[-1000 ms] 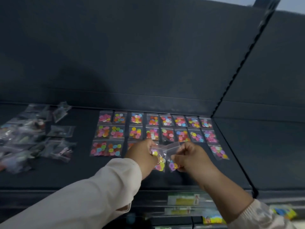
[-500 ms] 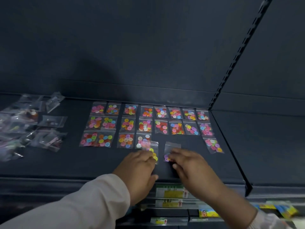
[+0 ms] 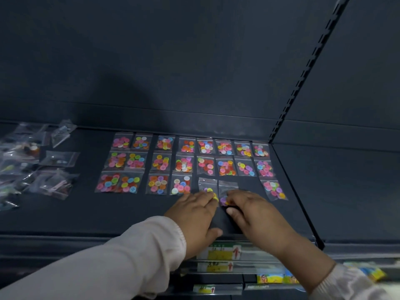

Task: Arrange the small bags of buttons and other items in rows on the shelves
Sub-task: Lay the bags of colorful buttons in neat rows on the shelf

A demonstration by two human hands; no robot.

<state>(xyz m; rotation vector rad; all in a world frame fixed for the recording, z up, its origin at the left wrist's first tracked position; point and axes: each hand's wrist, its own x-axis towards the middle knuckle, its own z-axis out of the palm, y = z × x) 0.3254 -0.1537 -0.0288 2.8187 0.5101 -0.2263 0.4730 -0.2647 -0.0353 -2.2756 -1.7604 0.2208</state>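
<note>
A: Where are the two bags being laid?

B: Side by side in the nearest, third row on the dark shelf [image 3: 65, 213]. The left bag [image 3: 206, 184] sits just right of the fourth bag in that row, and the right bag [image 3: 227, 187] lies close against it.

A: And the hands?

B: The left hand [image 3: 194, 215] is flat, its fingers [image 3: 201, 199] stretched out over the lower end of the left bag and pressing on the buttons. The right hand [image 3: 257, 215] presses the right bag the same way, fingers straight. Neither curls round anything.

A: What lies around them?

B: Behind, two full rows of button bags [image 3: 184, 164], eight to a row. Four more fill the left of the near row, and a single bag [image 3: 275, 190] lies at its right end, a gap apart from the right bag. Well to the left is a loose heap of clear bags [image 3: 32, 169] holding other items. Under the shelf's front edge are price labels [image 3: 225, 252].
</note>
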